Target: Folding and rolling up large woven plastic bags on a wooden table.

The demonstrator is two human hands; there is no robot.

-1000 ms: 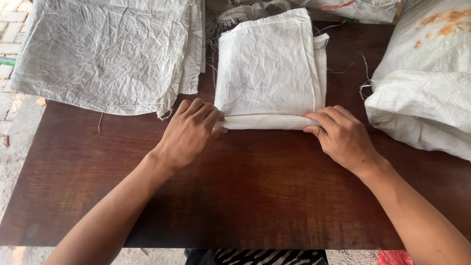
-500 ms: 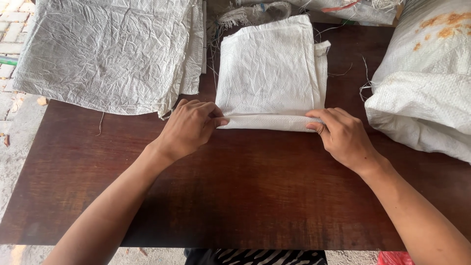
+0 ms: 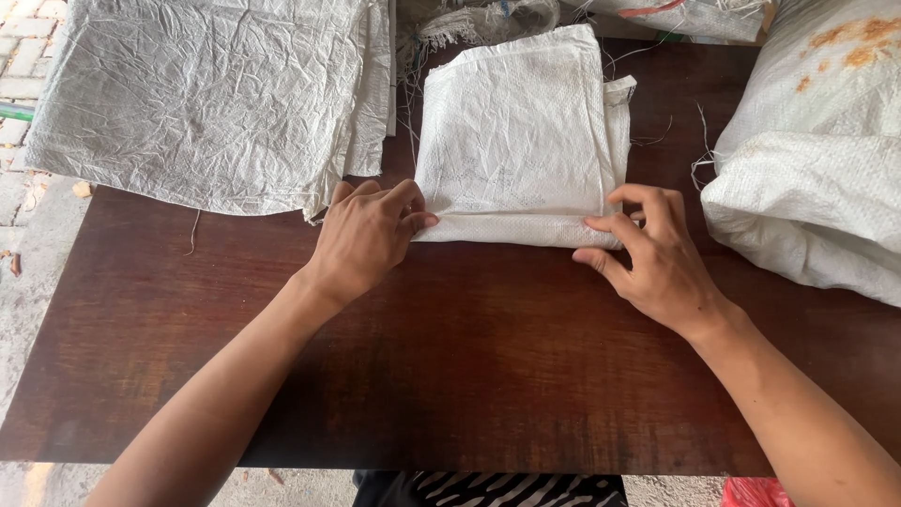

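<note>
At the far middle of the dark wooden table [image 3: 469,376], a white woven sack [image 3: 516,141] lies folded small, its near edge doubled into a narrow band that the left hand [image 3: 368,239] and right hand [image 3: 657,258] pinch with closed fingers. Sack stacks crowd both its sides; bare table lies nearer.

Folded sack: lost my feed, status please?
Both hands, left and right, pinch folded white sack at near edge. Flat on table. Nothing obstructing.
</note>
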